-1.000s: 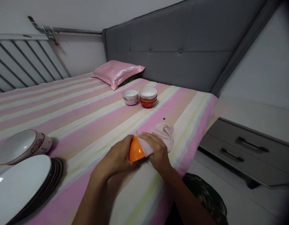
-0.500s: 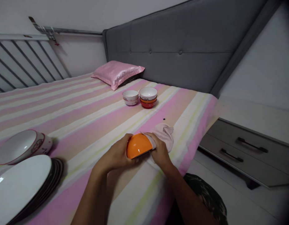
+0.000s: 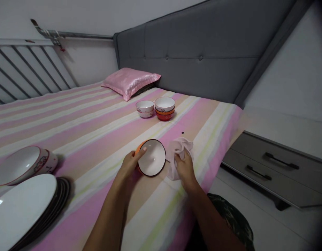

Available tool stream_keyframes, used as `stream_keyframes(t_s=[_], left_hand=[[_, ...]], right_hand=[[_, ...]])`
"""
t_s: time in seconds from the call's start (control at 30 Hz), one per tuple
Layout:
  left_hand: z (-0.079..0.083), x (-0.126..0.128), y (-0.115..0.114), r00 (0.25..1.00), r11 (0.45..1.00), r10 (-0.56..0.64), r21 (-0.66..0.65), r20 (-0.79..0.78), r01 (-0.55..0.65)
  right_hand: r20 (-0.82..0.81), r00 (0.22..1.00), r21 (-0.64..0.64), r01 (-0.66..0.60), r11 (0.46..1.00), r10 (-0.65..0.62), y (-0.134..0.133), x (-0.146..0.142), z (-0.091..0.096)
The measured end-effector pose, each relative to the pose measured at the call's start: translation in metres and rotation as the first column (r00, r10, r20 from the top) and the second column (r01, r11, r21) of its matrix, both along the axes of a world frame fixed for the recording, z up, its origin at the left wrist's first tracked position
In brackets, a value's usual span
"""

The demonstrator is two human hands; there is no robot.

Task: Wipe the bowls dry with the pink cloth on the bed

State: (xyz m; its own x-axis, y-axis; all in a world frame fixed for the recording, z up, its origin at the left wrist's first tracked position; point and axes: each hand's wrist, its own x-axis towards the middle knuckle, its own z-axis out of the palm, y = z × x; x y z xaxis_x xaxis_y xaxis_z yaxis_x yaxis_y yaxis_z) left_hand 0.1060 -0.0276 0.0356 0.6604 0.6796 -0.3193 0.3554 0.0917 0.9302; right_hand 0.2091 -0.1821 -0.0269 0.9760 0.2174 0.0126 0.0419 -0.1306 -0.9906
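Note:
My left hand [image 3: 131, 164] grips the rim of an orange bowl [image 3: 151, 157] with a white inside, its opening tilted up toward me, just above the striped pink bed sheet [image 3: 93, 132]. My right hand [image 3: 184, 166] is closed on a pale pink cloth [image 3: 178, 149] bunched up right beside the bowl, a small gap apart from it.
Two small bowls [image 3: 144, 107] and a stack of bowls [image 3: 165, 108] stand farther up the bed near a pink pillow [image 3: 129, 81]. A large white bowl [image 3: 23, 164] and a stack of plates [image 3: 27, 205] sit at the left. A grey drawer unit [image 3: 276, 167] stands to the right.
The bowl was turned from bottom-up to opening-up in my left hand. My right hand with the cloth came off the bowl and moved a little to the right.

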Motion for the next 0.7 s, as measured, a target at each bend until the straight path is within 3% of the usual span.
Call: stream_keyframes(t_s=[0.07, 0.17, 0.33, 0.43, 0.53, 0.6, 0.7], left_hand=[[0.002, 0.0, -0.002, 1.0, 1.0, 0.012, -0.026, 0.01, -0.012], [0.003, 0.0, -0.003, 1.0, 0.997, -0.011, 0.073, -0.012, 0.012], [0.002, 0.003, -0.005, 0.99, 0.931, -0.05, 0.352, -0.13, 0.094], [0.001, 0.004, -0.006, 0.982, 0.898, -0.069, 0.419, -0.174, 0.137], [0.002, 0.004, -0.008, 0.971, 0.89, -0.085, 0.421, -0.222, 0.174], [0.005, 0.003, -0.01, 0.967, 0.888, -0.085, 0.422, -0.239, 0.183], [0.009, 0.003, -0.012, 0.967, 0.881, -0.081, 0.437, -0.241, 0.182]], right_hand=[[-0.013, 0.999, 0.102, 0.048, 0.994, -0.047, 0.0, 0.001, 0.0], [0.082, 0.994, 0.159, 0.058, 0.986, -0.071, 0.0, -0.004, 0.003], [0.244, 0.952, 0.155, -0.226, 0.962, 0.185, 0.007, -0.026, 0.015], [0.301, 0.842, 0.081, -0.49, 0.868, 0.447, 0.008, -0.04, 0.026], [0.294, 0.65, -0.091, -0.711, 0.698, 0.701, 0.006, -0.051, 0.037], [0.291, 0.58, -0.202, -0.74, 0.641, 0.761, 0.004, -0.055, 0.041], [0.309, 0.541, -0.33, -0.71, 0.622, 0.782, 0.003, -0.057, 0.039]])
